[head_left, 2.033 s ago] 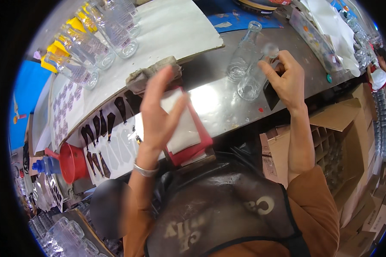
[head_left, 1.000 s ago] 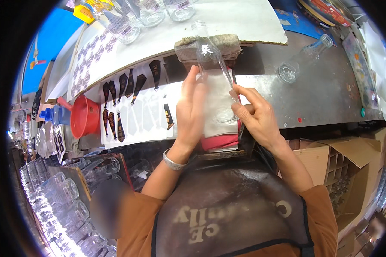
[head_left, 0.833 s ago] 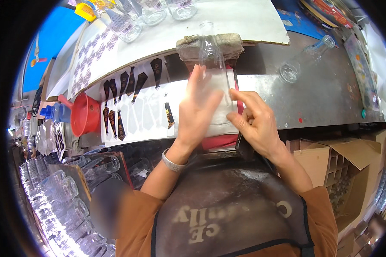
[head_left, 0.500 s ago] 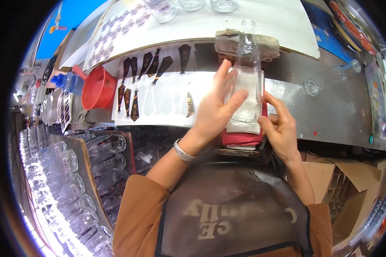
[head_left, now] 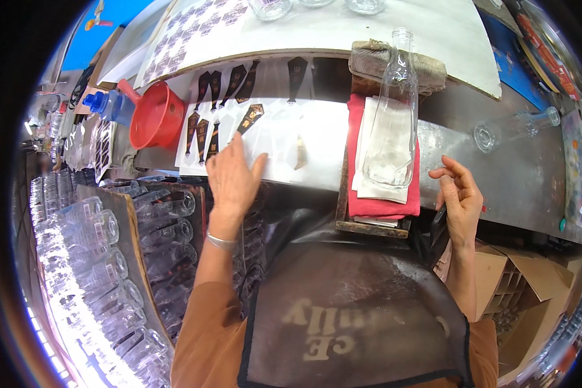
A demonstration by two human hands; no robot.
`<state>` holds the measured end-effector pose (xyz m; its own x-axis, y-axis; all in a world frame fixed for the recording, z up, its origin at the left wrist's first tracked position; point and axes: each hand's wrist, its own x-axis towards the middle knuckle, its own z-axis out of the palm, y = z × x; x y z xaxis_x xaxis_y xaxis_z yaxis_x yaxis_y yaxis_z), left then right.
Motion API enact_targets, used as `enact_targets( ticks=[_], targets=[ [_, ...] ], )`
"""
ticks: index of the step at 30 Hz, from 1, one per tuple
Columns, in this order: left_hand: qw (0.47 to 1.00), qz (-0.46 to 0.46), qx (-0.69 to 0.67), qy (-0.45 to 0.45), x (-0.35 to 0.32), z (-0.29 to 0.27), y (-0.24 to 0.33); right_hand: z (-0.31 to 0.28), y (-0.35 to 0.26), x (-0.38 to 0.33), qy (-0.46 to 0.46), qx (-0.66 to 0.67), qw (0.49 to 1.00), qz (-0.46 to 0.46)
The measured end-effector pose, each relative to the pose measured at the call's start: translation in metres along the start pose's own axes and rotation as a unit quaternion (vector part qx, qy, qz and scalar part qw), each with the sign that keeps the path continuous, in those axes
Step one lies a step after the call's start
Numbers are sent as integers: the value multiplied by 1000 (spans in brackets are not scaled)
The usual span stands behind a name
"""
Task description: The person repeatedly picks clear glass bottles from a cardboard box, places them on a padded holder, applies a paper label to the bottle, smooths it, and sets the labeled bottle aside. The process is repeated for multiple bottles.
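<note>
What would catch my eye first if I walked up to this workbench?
Probably the clear glass bottle lying on white sheets over a red cloth at mid-bench. Left of it, the left hand rests flat on a label sheet, beside a red funnel. The right hand is empty.

Orange-brown sleeves, black apron [head_left: 362, 317] with faded print, thin silver bangle [head_left: 221, 242] on left wrist.

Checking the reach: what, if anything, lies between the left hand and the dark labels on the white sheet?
Nothing visible. The left hand lies flat on the sheet, and the nearest dark label sits just beyond its fingers.
</note>
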<state>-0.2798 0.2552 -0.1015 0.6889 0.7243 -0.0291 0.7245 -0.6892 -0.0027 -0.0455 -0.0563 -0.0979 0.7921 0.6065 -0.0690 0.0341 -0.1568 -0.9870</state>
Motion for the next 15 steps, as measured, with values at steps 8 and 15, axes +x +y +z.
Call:
enact_targets(
  ticks=[8,15],
  targets=[
    [982,111,-97,120,42,32,10,8,-16,6,6,-44,997,-61],
    [967,211,-126,68,-45,9,3,-9,-1,4,29,0,1000,-9]
  ],
)
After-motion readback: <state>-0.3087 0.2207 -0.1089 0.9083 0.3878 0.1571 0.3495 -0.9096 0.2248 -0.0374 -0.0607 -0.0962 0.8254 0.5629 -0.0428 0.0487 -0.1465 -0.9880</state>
